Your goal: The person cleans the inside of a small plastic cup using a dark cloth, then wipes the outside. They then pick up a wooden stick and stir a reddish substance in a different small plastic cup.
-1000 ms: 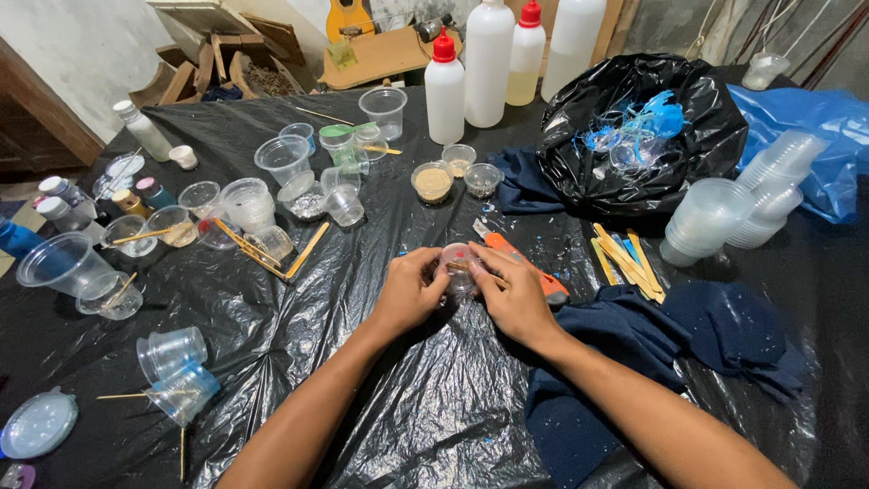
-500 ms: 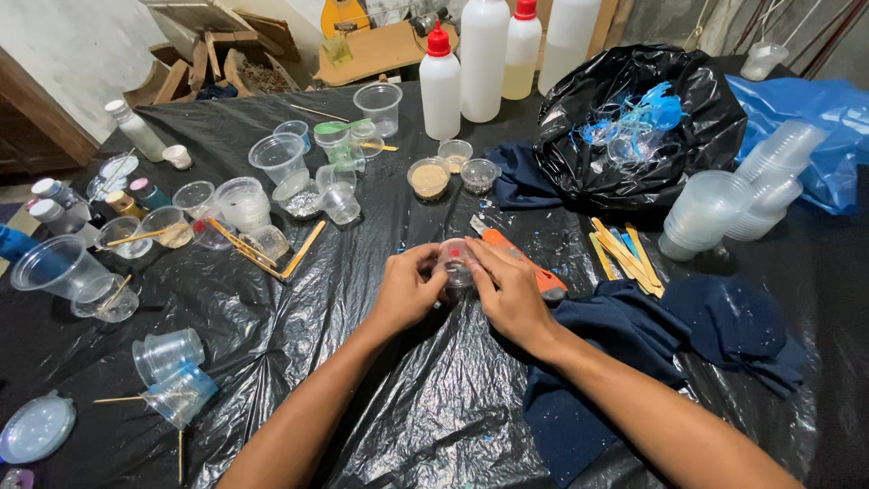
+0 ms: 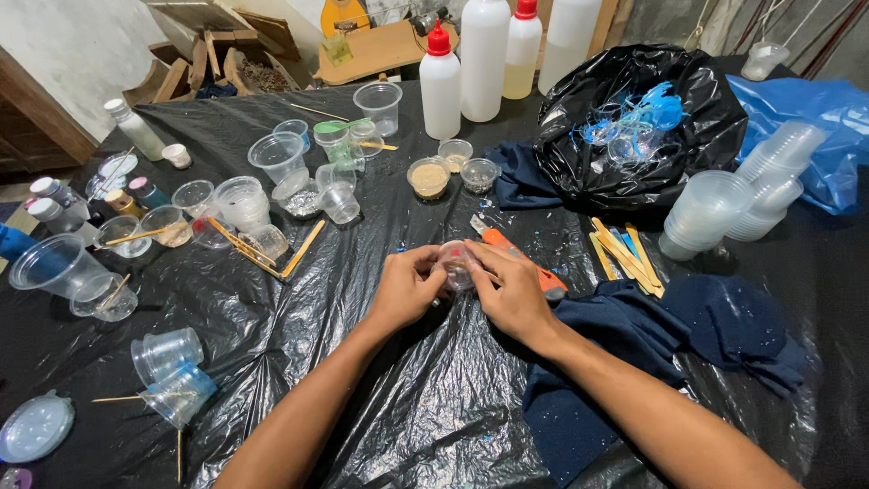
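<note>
Both hands, left hand (image 3: pixel 405 288) and right hand (image 3: pixel 512 292), clasp small clear cup (image 3: pixel 455 264).

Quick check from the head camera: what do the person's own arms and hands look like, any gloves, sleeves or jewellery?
Both arms are bare from the frame edge down; no sleeves show. The left hand and right hand wear no gloves. No rings, watch or bracelet are visible on the fingers or wrists. No markings show on either forearm.
</note>
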